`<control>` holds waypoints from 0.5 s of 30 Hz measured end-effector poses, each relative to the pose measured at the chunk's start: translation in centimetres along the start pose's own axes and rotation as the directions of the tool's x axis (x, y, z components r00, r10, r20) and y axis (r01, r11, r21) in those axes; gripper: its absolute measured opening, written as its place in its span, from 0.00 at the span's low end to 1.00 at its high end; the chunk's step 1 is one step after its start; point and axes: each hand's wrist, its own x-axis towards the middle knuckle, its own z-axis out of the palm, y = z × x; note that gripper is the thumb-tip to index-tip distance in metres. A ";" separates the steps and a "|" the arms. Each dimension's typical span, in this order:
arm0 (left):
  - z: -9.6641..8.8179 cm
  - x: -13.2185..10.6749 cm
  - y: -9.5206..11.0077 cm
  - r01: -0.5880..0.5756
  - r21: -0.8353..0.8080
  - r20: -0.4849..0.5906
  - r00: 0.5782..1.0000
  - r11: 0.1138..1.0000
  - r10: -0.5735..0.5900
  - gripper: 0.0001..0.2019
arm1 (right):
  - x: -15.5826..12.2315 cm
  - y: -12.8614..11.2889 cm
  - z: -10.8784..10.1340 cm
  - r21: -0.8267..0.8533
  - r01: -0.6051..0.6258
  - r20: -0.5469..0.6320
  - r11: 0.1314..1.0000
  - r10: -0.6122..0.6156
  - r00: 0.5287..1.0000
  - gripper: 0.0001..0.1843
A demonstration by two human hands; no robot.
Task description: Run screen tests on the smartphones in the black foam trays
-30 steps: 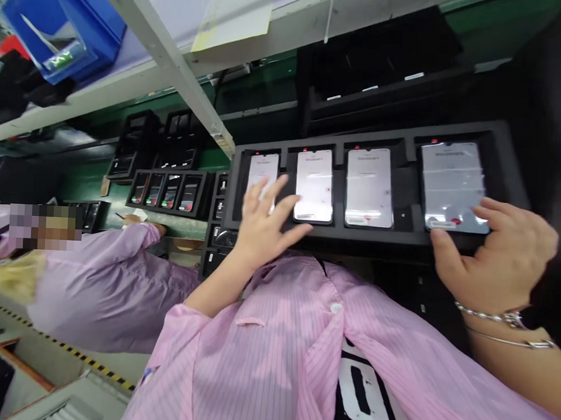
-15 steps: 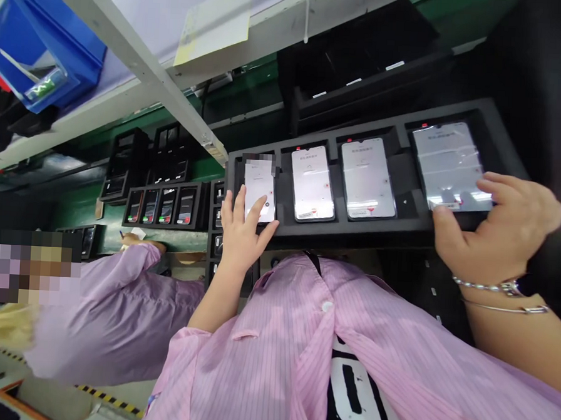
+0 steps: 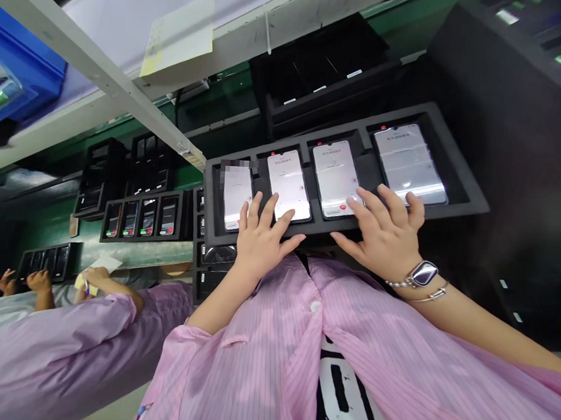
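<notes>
Head view. One black tray (image 3: 458,163), directly before me, its slots holding four phones (image 3: 289,179) in a row, screens lit pale. My left hand (image 3: 262,243), one: fingers spread, grasping nothing, over the lower ends of the two leftmost phones. My right hand (image 3: 387,234), one: fingers parted, nothing held, at the lower ends of the two rightmost phones. Fingertip contact with the glass: I cannot tell. One watch (image 3: 424,274), on my right wrist. One blue bin (image 3: 25,59), upper left.
</notes>
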 end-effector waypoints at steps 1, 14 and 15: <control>-0.3 0.1 0.0 0.015 -0.019 0.034 0.999 1.000 -0.014 0.27 | 0.1 0.0 -0.4 0.006 -0.008 0.034 1.000 0.007 0.999 0.30; -2.2 -5.7 -6.4 0.281 -0.032 -0.121 0.951 0.959 -0.283 0.21 | -4.1 10.5 -0.4 -0.043 -0.134 -0.131 0.990 0.128 0.983 0.51; -1.9 -5.8 -6.4 0.299 -0.032 -0.140 0.943 0.954 -0.301 0.22 | -4.3 10.6 -0.1 -0.034 -0.119 -0.150 0.992 0.112 0.982 0.52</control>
